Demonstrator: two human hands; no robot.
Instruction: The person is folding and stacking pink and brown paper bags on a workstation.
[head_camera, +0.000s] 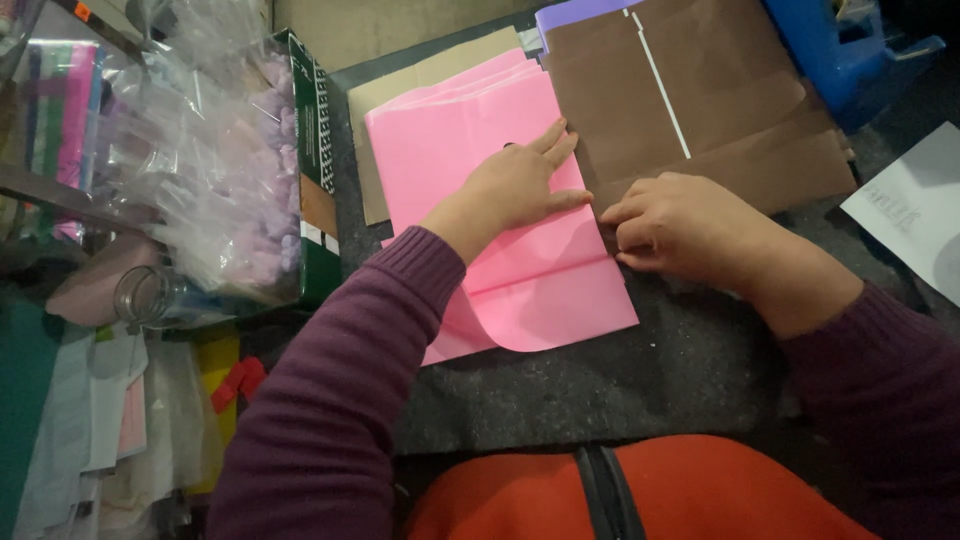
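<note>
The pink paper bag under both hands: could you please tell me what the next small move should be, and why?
Probably slide the right hand along the right edge of the pink paper bag toward the body, pressing the fold flat. The left hand already lies flat on the bag and pins it to the dark felt mat, while the right fingers sit curled at that edge.

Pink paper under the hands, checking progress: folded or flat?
Folded: the pink paper shows a crease and overlapping layers under the left hand.

I wear dark purple sleeves (330, 400) with ribbed cuffs, and an orange-red jacket (640, 495) with a dark front zip.
</note>
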